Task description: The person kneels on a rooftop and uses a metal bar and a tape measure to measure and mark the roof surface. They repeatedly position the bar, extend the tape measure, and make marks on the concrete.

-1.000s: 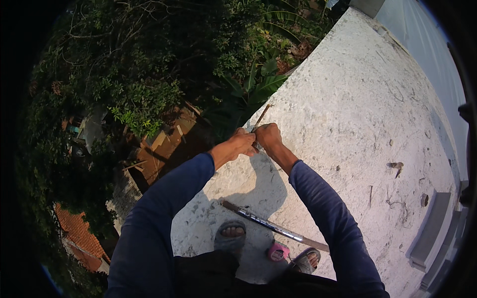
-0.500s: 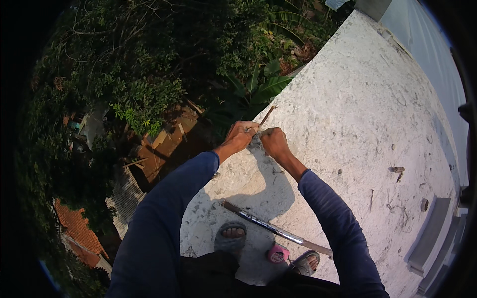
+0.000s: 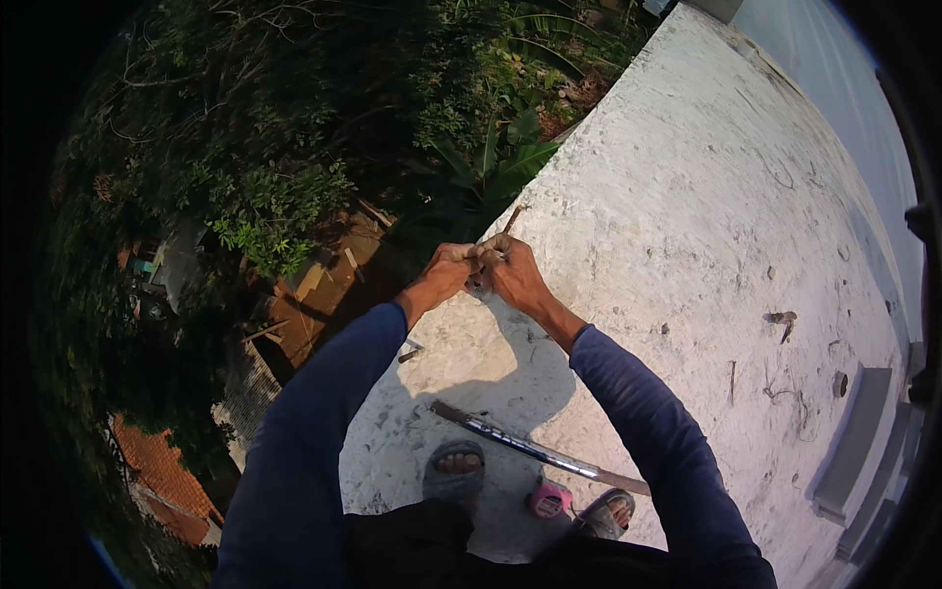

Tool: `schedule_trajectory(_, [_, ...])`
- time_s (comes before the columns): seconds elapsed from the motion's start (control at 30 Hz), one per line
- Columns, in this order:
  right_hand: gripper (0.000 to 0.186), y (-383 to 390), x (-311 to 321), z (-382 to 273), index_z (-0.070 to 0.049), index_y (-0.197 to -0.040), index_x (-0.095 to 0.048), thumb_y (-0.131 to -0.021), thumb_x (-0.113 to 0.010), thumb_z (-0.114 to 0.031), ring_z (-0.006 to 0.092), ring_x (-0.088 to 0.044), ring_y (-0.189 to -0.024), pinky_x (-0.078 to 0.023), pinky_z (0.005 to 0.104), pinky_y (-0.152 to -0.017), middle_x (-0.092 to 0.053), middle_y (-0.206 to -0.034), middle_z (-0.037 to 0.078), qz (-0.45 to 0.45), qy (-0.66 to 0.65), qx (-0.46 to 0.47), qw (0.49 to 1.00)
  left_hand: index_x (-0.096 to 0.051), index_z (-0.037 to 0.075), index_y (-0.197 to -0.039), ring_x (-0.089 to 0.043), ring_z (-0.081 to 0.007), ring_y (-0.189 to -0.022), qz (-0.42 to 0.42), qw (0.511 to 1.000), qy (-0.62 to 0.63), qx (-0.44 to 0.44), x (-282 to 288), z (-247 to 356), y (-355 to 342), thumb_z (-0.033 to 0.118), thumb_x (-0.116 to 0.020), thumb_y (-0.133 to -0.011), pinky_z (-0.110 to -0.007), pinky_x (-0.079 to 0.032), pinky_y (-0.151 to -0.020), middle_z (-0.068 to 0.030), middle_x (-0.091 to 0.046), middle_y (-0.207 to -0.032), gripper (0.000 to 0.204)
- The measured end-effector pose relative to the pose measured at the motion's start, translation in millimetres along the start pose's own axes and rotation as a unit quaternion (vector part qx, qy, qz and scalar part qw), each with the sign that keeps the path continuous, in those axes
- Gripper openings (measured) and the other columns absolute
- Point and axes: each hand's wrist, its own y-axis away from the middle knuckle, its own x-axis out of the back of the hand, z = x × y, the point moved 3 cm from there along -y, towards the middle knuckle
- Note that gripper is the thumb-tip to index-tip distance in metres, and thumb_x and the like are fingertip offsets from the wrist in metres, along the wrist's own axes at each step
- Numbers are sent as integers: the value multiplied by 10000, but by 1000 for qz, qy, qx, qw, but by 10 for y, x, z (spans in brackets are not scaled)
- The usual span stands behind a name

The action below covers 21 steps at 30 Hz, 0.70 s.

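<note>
Near the left edge of a pale concrete slab, my two hands meet with their fingers closed. My left hand is pinched against my right hand. Whatever lies between the fingertips is too small and covered to make out. A thin rusty rod shows just beyond my right knuckles; its lower end is hidden behind that hand. Closer to me, a short thin piece with a dark end lies by the edge, beside my left sleeve.
A long shiny metal bar with brown ends lies before my sandalled feet, with a pink tape measure between them. The slab drops off at left above trees and tiled roofs. Grey ledges stand at right.
My right hand has come in against my left and now covers the lower part of the rod. The view has shifted slightly, and the short dark-ended piece shows more fully.
</note>
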Motion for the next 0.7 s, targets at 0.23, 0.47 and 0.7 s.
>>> schedule_trajectory(0.23, [228, 47, -78, 94, 77, -996, -544, -990, -518, -149, 460, -669, -859, -522, 495, -746, -659, -921, 288, 16, 67, 72, 995, -729, 104, -1099, -622, -49, -757, 6, 1000, -1, 22, -8, -24, -10, 157, -601, -1015, -230, -501, -617, 46, -689, -891, 162])
schedule_trajectory(0.47, [287, 150, -44, 121, 96, -1089, -519, -993, -517, -174, 499, -663, -893, -529, 519, -766, -646, -964, 333, 13, 67, 89, 994, -637, 74, -1374, -625, -58, -774, 28, 998, -50, 37, -88, 100, 55, 149, -561, -1040, -234, -518, -653, 14, -693, -1006, 351])
schedule_trajectory(0.7, [160, 322, 34, 61, 61, -1018, -495, -968, -527, -88, 509, -621, -825, -485, 525, -707, -626, -872, 326, 19, 181, 93, 979, -657, 6, -1317, -634, -86, -761, 54, 998, -28, 8, -138, 136, 101, 158, -596, -1027, -242, -517, -637, -23, -698, -1021, 333])
